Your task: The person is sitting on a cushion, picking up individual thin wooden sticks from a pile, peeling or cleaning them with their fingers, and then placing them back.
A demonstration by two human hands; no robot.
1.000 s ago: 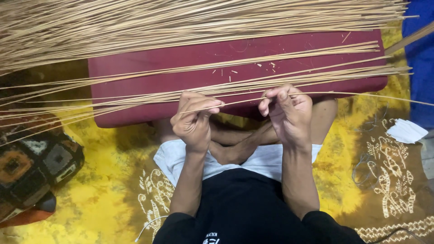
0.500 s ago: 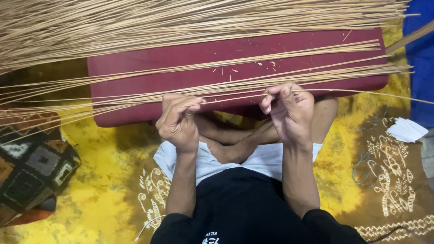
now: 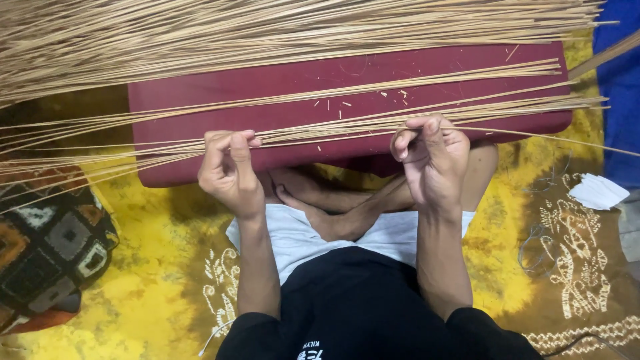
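Long thin tan sticks [image 3: 287,30] lie in a thick spread across a dark red cushion [image 3: 200,100], with several looser ones along its near edge. My left hand [image 3: 229,172] pinches one thin stick [image 3: 320,135] near the cushion's front edge. My right hand [image 3: 430,157] pinches the same stick further right, fingers curled around it. The stick runs level between both hands and juts out to the right. My crossed legs and bare feet show below the cushion.
A yellow patterned cloth [image 3: 153,267] covers the floor. A dark patchwork cushion [image 3: 47,247] lies at the left. A crumpled white paper [image 3: 598,191] sits at the right, beside a blue fabric [image 3: 620,80]. Small stick chips dot the red cushion.
My left hand has slid left along the stick, away from my right hand, widening the gap. My right hand has stayed in place.
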